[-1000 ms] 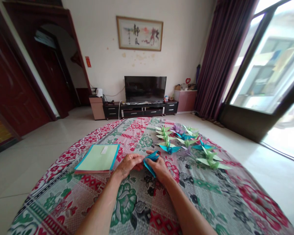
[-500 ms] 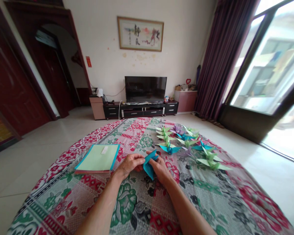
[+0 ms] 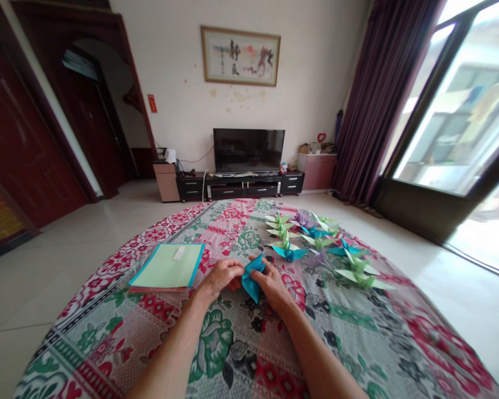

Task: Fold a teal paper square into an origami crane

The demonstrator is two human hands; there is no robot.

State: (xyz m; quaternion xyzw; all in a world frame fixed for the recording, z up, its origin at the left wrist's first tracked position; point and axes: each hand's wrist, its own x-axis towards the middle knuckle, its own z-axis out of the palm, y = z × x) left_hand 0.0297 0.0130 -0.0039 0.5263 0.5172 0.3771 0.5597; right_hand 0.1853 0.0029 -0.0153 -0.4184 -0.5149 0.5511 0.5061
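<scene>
Between my hands, above the patterned tablecloth (image 3: 249, 241), is a folded piece of blue origami paper (image 3: 251, 285). My left hand (image 3: 223, 278) pinches its left edge between thumb and fingers. On the other side my right hand (image 3: 273, 281) grips it, the thumb lying across the front and the fingers behind, partly hidden. Several finished paper cranes in green, blue and purple stand in rows to the right; a blue crane (image 3: 290, 252) is closest to my right hand. Left of my hands lies a stack of origami paper (image 3: 162, 270), light green over blue, with a small white piece (image 3: 178, 253) on it.
The round table's edge curves around the cloth. Beyond it, across the tiled floor (image 3: 79, 244), a television (image 3: 249, 151) stands on a low black cabinet (image 3: 243, 185). A purple curtain (image 3: 366, 105) and glass door are at the right, dark red doors at the left.
The blue paper has turned slightly, and my right thumb now lies flatter across its face. Both hands stay in nearly the same place. The view has shifted a little.
</scene>
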